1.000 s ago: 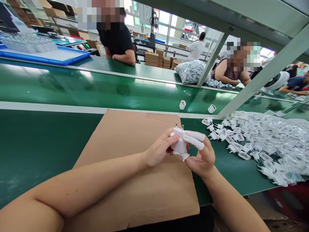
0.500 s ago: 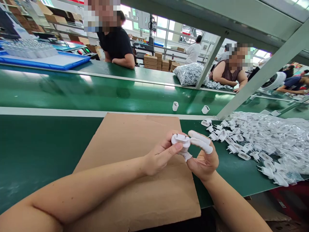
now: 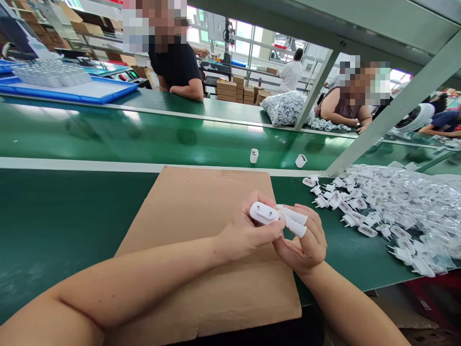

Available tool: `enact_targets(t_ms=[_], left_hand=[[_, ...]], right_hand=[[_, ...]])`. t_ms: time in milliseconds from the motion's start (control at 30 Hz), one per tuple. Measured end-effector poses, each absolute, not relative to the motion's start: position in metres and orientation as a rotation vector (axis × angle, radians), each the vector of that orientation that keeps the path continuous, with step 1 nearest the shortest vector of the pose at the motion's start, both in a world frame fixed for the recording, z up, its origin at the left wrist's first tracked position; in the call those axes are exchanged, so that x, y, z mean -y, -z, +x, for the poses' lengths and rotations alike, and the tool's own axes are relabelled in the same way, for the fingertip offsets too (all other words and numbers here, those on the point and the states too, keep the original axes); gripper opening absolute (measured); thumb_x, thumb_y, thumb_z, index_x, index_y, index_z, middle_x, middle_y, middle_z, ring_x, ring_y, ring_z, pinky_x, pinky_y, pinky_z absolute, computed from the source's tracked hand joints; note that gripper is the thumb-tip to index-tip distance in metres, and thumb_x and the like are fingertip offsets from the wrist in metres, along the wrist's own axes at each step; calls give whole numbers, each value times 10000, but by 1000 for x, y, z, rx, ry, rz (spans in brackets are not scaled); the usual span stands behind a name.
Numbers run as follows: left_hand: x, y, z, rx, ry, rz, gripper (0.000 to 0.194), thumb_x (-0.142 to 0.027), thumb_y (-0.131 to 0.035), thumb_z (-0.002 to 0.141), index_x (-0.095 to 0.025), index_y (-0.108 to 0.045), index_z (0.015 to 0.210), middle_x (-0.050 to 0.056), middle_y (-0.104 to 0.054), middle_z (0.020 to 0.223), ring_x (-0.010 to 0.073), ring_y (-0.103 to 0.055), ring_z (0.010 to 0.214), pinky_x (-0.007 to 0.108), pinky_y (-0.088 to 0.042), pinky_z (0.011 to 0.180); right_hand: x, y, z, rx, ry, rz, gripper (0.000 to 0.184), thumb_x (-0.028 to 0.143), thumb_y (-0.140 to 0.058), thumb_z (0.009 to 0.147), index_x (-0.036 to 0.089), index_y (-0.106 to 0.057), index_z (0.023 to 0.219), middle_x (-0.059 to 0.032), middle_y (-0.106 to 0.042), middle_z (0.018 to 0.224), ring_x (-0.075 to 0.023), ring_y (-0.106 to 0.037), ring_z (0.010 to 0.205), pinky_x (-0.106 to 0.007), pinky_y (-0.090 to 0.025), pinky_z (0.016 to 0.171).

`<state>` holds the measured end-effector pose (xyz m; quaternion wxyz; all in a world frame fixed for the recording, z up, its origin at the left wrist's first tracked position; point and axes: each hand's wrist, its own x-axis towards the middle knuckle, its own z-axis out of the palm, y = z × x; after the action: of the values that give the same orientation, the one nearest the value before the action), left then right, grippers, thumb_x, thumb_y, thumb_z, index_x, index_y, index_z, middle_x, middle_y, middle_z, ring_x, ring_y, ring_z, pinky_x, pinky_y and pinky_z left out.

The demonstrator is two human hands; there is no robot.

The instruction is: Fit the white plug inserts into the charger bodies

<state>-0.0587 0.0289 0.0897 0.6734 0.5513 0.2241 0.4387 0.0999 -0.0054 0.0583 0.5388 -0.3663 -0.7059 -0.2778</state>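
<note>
A white two-pin plug charger (image 3: pixel 264 213) is held above the cardboard sheet (image 3: pixel 209 202), its pin face turned up toward me. My left hand (image 3: pixel 248 230) grips it between the thumb in front and the fingers behind. White covers sit on some fingertips of my right hand (image 3: pixel 304 240). Those covered fingers pinch the charger's right end, where my left thumb partly hides the contact. The charger's underside is out of sight.
Right of my hands, many white plug parts (image 3: pixel 367 230) spill from a clear plastic bag (image 3: pixel 425 192). Two white charger bodies (image 3: pixel 254 155) stand on the green conveyor (image 3: pixel 162 139). A slanted metal post (image 3: pixel 392 108) rises at right. Co-workers sit across the line.
The charger has tilted, its pins now facing more toward me. My right fingers have closed in on its right end. The two charger bodies on the conveyor have shifted slightly left.
</note>
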Motion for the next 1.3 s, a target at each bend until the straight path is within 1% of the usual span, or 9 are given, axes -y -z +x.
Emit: enact_targets(t_ms=[200,367,600,767,967,1067,1133,1233,1300], left_hand=[[-27,-94,-59,-543,-962,1290,383,-278,-826,687,-200,-518,901,-30,-556,754,98,-466,643,227,-387,579],[-28,-90,-61,-512,-975,1406,394,-265,-815,704,-207,-507,943,-22,-538,793,117,-474,694,239,-389,607],[-37,-69,-68,-165,-1087,1568,261,-344,-573,970,-229,-533,1200,63,-586,1121,197,-552,990,340,-472,885],[-42,-62,-66,-173,-1080,1554,364,-482,-446,1025,-226,-575,1249,89,-604,1244,246,-566,1103,391,-458,998],[-43,-58,-62,-412,-1033,1291,403,-516,-464,978,-192,-655,1124,80,-659,1100,225,-588,967,329,-495,833],[-52,-52,-56,-617,-996,1121,402,-569,-513,932,-195,-634,1017,52,-669,953,192,-568,853,271,-457,705],[-59,-48,-50,-725,-960,1031,486,-667,-524,909,-196,-608,993,49,-683,888,165,-540,759,240,-401,621],[-68,-44,-44,-791,-875,934,671,-819,-498,866,-172,-614,1002,75,-698,877,112,-431,598,222,-313,518],[-73,-45,-43,-805,-830,889,660,-810,-552,848,-170,-611,994,73,-689,890,83,-374,551,209,-259,474]], right_hand=[[2,-58,102,1677,601,-846,378,162,-760,862,242,-680,1223,-90,-800,1061,-259,-770,920,-470,-648,851],[0,-62,103,1695,594,-800,331,200,-730,895,232,-671,1219,-98,-791,1023,-266,-766,926,-463,-661,816],[-6,-53,108,1628,534,-862,425,155,-753,818,281,-663,1214,-80,-775,1076,-265,-756,915,-456,-665,743],[-7,-47,111,1620,424,-892,518,117,-789,775,289,-654,1244,-86,-759,1110,-276,-747,947,-456,-671,733],[-12,-46,111,1685,300,-910,499,70,-746,777,270,-660,1226,-99,-750,1142,-273,-742,985,-440,-647,787],[-18,-42,110,1748,213,-977,417,101,-704,801,270,-654,1180,-84,-752,1097,-265,-733,955,-418,-623,780],[-25,-39,114,1807,139,-1046,342,153,-722,809,267,-653,1124,-69,-749,1030,-261,-720,915,-409,-605,782],[-40,-35,134,1885,34,-1207,348,351,-780,824,256,-665,1138,-80,-746,1061,-295,-702,1024,-505,-536,1006],[-54,-31,158,1825,47,-1386,466,496,-724,863,237,-657,1245,-120,-729,1188,-336,-655,1180,-610,-381,1168]])
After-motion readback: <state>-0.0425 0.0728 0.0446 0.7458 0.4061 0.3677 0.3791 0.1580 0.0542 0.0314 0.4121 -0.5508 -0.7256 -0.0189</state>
